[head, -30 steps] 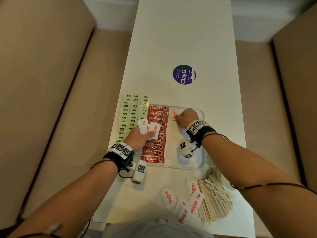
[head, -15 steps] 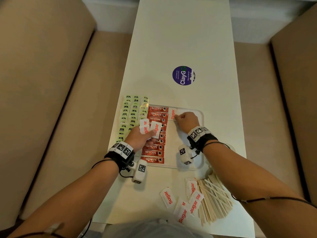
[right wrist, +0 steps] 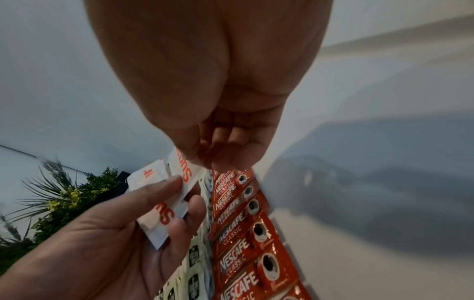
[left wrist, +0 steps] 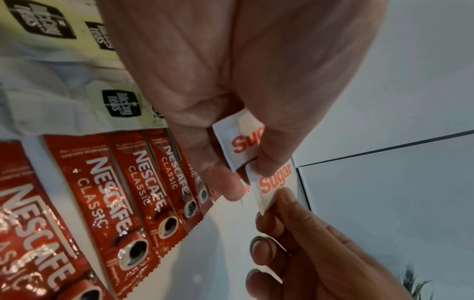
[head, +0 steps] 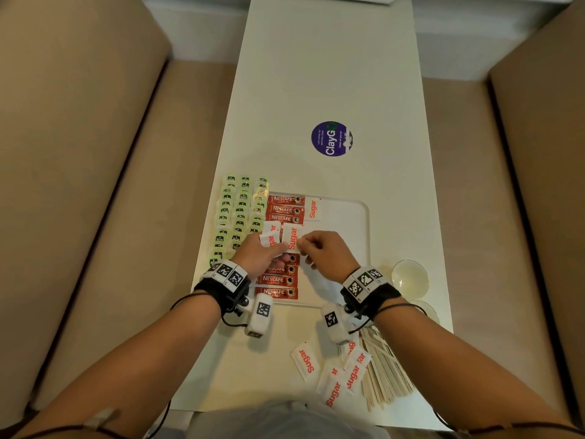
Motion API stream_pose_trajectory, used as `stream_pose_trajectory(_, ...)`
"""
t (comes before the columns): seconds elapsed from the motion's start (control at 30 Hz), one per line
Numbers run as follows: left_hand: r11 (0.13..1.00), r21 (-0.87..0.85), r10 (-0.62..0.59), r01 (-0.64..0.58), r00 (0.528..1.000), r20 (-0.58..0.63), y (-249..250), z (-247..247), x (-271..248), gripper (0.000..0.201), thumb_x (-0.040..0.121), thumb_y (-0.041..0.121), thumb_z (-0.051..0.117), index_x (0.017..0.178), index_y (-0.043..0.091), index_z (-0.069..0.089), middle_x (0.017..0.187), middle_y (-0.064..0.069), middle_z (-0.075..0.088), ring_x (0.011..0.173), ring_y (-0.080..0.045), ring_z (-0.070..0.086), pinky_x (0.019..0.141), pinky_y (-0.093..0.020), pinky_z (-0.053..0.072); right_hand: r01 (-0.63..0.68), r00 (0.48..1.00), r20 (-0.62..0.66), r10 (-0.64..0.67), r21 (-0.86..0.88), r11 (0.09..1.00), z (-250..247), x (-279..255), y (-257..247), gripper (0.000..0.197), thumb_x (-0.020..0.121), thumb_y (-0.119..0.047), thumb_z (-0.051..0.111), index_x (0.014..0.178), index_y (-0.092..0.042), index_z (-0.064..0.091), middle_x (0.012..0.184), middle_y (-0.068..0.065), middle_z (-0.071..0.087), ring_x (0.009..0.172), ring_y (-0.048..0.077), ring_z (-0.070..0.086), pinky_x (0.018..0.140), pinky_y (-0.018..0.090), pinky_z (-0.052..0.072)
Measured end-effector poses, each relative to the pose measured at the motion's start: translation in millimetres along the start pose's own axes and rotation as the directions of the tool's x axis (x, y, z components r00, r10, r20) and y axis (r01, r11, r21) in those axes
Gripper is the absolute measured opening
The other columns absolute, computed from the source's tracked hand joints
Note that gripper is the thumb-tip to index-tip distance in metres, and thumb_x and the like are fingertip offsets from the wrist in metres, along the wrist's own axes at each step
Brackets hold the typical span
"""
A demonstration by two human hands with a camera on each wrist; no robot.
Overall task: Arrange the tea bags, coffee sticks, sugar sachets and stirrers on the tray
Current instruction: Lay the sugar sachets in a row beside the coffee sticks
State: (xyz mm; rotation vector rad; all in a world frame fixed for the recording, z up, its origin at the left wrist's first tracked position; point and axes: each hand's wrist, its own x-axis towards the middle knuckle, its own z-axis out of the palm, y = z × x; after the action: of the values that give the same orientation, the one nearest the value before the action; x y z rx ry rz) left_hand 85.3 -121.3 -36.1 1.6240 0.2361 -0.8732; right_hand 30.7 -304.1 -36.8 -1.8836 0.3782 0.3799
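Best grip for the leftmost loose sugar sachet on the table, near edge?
Probably the sugar sachet is best pinched at a short end, from above. It lies flat and apart from the overlapping pile beside the stirrers, so both ends are free. Sliding it toward the near table edge could help lift it.

Soft, even indoor light; wrist views dim, motion-blurred, strongly warped toward the edges.

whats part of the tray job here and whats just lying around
Job: tray, tea bags, coffee sticks, sugar sachets, stirrers, left hand holding sachets, right hand pinching one.

Lying about: purple sticker, glass lid.
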Motion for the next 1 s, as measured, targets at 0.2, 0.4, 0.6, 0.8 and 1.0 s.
stream_pose_trajectory(0.2, 1.0, -0.022, 0.012, -0.012, 1.0, -0.002, 5, 4, -2, 0.013, 0.095, 0.009, 0.065, 0.107, 0.012, 0.069, 0.093, -0.011, 0.075, 0.08, -0.021, 0.074, 0.067, -0.03, 0.061, -0.022, 0.998, -0.054, 0.02, -0.046, 0.999, -14, 7, 1, 0.02, 0.101, -0.03, 0.059, 0.093, -0.017, 0.072, 0.083, -0.005, 0.072, 0.064, 0.006, 0.066, 0.061, 0.021, 0.051)
stream_pose_trajectory(0.4, 0.999, -0.03, 0.016, -0.015, 0.999, 0.034, 9, 3, -2, 0.012, 0.097, 0.009, 0.062, 0.106, 0.012, 0.068, 0.091, -0.009, 0.072, 0.079, -0.021, 0.071, 0.064, -0.029, 0.06, -0.085, 0.985, -0.161, 0.058, -0.165, 0.983, -49, 36, -3, 0.025, 0.101, -0.027, 0.059, 0.085, -0.013, 0.072, 0.083, 0.0, 0.072, 0.063, 0.013, 0.061, 0.064, 0.028, 0.05)
stream_pose_trajectory(0.6, 1.0, -0.025, 0.011, -0.009, 0.998, 0.068, 9, 1, -2, 0.017, 0.097, 0.01, 0.062, 0.114, 0.009, 0.067, 0.097, -0.01, 0.073, 0.082, -0.021, 0.072, 0.067, -0.028, 0.061, -0.208, 0.967, -0.215, 0.14, -0.34, 0.917, -72, 69, 6, 0.027, 0.1, -0.024, 0.06, 0.085, -0.007, 0.075, 0.108, 0.01, 0.075, 0.076, 0.018, 0.065, 0.068, 0.025, 0.052)
stream_pose_trajectory(0.8, 1.0, -0.031, -0.003, 0.005, 0.998, 0.065, 8, 0, -1, 0.015, 0.097, 0.012, 0.062, 0.111, 0.013, 0.068, 0.104, -0.013, 0.074, 0.084, -0.019, 0.074, 0.069, -0.028, 0.061, -0.369, 0.921, -0.262, 0.288, -0.351, 0.861, -77, 91, 14, 0.027, 0.096, -0.025, 0.066, 0.11, -0.003, 0.074, 0.112, 0.014, 0.074, 0.084, 0.024, 0.068, 0.068, 0.029, 0.054)
stream_pose_trajectory(1.0, 1.0, -0.03, -0.009, 0.011, 0.998, 0.066, 6, -1, 0, 0.015, 0.098, 0.012, 0.062, 0.112, 0.014, 0.067, 0.103, -0.012, 0.075, 0.084, -0.02, 0.074, 0.071, -0.03, 0.061, -0.419, 0.902, -0.271, 0.335, -0.37, 0.829, -77, 102, 19, 0.026, 0.094, -0.027, 0.07, 0.104, -0.003, 0.074, 0.104, 0.014, 0.074, 0.078, 0.024, 0.065, 0.062, 0.028, 0.047)
